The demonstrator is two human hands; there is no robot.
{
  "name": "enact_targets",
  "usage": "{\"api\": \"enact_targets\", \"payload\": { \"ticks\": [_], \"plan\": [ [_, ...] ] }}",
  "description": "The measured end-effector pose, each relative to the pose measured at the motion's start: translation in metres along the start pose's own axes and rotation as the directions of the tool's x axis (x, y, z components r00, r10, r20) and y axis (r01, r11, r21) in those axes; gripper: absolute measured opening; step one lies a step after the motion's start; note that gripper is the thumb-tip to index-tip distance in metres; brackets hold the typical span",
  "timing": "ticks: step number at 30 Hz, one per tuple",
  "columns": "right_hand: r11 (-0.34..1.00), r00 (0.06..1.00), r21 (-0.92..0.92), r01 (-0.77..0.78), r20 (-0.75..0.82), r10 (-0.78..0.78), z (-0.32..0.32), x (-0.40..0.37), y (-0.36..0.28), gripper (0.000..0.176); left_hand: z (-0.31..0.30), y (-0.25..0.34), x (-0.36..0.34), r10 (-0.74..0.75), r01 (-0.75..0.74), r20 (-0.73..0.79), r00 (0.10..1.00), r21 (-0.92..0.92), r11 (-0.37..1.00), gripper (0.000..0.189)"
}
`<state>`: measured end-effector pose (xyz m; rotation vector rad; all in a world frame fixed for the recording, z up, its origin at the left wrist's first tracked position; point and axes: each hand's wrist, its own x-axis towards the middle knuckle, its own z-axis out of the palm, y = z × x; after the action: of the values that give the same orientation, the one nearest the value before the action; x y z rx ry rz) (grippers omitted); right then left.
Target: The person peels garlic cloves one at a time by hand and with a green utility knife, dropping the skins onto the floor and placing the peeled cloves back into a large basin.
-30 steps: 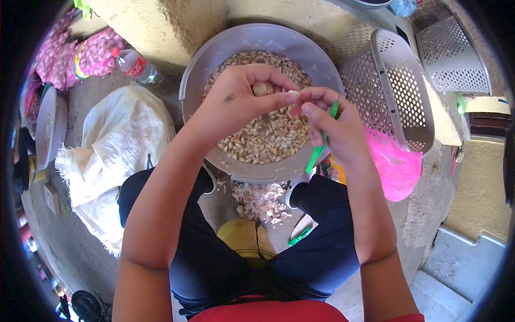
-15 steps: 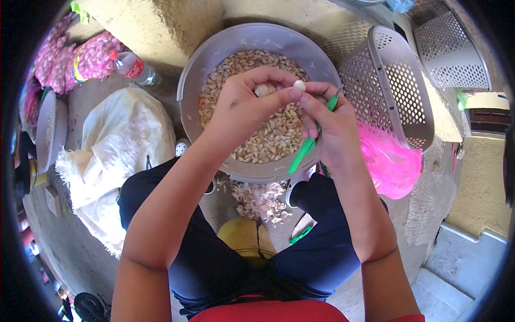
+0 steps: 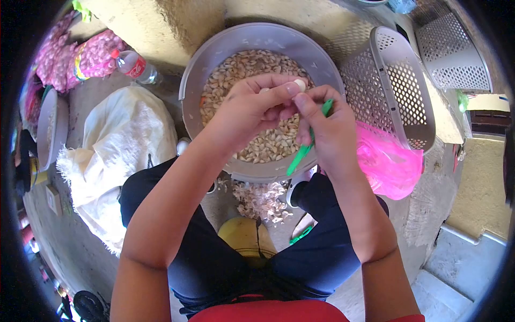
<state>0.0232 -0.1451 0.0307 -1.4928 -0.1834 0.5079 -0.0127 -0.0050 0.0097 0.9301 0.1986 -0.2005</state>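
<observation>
Over a large grey tub point(image 3: 194, 56) of garlic cloves in water point(image 3: 268, 145), my two hands meet at the fingertips. My left hand point(image 3: 257, 104) is closed, pinching a pale peeled garlic clove point(image 3: 301, 84) between thumb and fingers. Another pale clove, partly hidden, shows behind its thumb. My right hand point(image 3: 327, 121) is closed around a slim green knife point(image 3: 302, 157), whose handle slants down across the palm; I cannot make out its blade. The right thumb and index finger touch the left fingertips beside the clove.
Garlic skins point(image 3: 260, 201) lie on the floor between my feet, near a yellow container point(image 3: 238, 236). A white sack point(image 3: 120, 129) and a cola bottle point(image 3: 137, 67) stand left. Grey perforated baskets point(image 3: 370, 80) and a pink plastic bag point(image 3: 389, 163) are right; pink net bags point(image 3: 99, 53) lie far left.
Both hands have turned slightly; the left thumb now presses on the clove. The right fingers have curled more, and the green knife has shifted a little left and steeper.
</observation>
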Motion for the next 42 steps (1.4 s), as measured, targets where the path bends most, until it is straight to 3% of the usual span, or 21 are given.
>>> {"api": "enact_targets", "payload": {
  "ticks": [1, 5, 8, 10, 15, 19, 23, 26, 29, 32, 42],
  "plan": [
    [1.000, 1.000, -0.014, -0.009, 0.027, 0.010, 0.001, -0.001, -0.001, 0.018, -0.001, -0.002, 0.000, -0.052, 0.059, 0.058, 0.997, -0.129, 0.990, 0.027],
    [0.966, 1.000, -0.260, 0.002, -0.025, -0.009, 0.003, -0.006, -0.007, 0.018, -0.001, -0.003, -0.001, -0.106, 0.134, 0.146, 0.984, -0.193, 0.972, 0.024],
    [0.799, 0.950, -0.531, 0.283, 0.040, -0.310, -0.003, -0.006, 0.000, 0.018, 0.002, -0.001, -0.004, -0.165, 0.198, 0.153, 0.974, -0.235, 0.952, 0.018],
    [0.763, 0.930, -0.553, 0.334, 0.064, -0.361, -0.004, -0.005, 0.002, 0.019, -0.001, -0.006, -0.001, -0.203, 0.252, 0.191, 0.960, -0.282, 0.926, 0.016],
    [0.671, 0.924, -0.650, 0.358, 0.142, -0.355, -0.006, -0.006, -0.006, 0.018, -0.001, 0.003, -0.001, -0.187, 0.197, 0.094, 0.978, -0.109, 0.974, 0.016],
    [0.727, 0.949, -0.615, 0.305, 0.137, -0.282, -0.011, -0.007, -0.011, 0.021, 0.000, 0.005, -0.002, -0.139, 0.143, 0.056, 0.989, -0.080, 0.986, 0.021],
    [0.880, 0.975, -0.428, 0.204, 0.173, -0.142, -0.027, -0.003, -0.013, 0.024, -0.006, 0.011, -0.002, -0.163, 0.169, 0.125, 0.979, -0.038, 0.985, 0.024],
    [0.920, 0.966, -0.365, 0.144, 0.252, -0.051, -0.032, -0.001, -0.020, 0.022, -0.010, 0.013, -0.004, -0.190, 0.191, 0.181, 0.965, 0.011, 0.982, 0.025],
    [0.846, 0.944, -0.450, 0.286, 0.283, -0.168, -0.033, -0.001, -0.019, 0.021, -0.013, 0.015, -0.005, -0.249, 0.239, 0.245, 0.937, 0.069, 0.968, 0.026],
    [0.759, 0.893, -0.518, 0.395, 0.409, -0.186, -0.035, 0.000, -0.018, 0.022, -0.016, 0.014, -0.005, -0.299, 0.282, 0.329, 0.896, 0.100, 0.954, 0.026],
    [0.724, 0.875, -0.567, 0.393, 0.473, -0.104, -0.033, -0.003, -0.025, 0.025, -0.015, 0.012, -0.006, -0.341, 0.323, 0.347, 0.874, 0.111, 0.940, 0.023]
  ]
}}
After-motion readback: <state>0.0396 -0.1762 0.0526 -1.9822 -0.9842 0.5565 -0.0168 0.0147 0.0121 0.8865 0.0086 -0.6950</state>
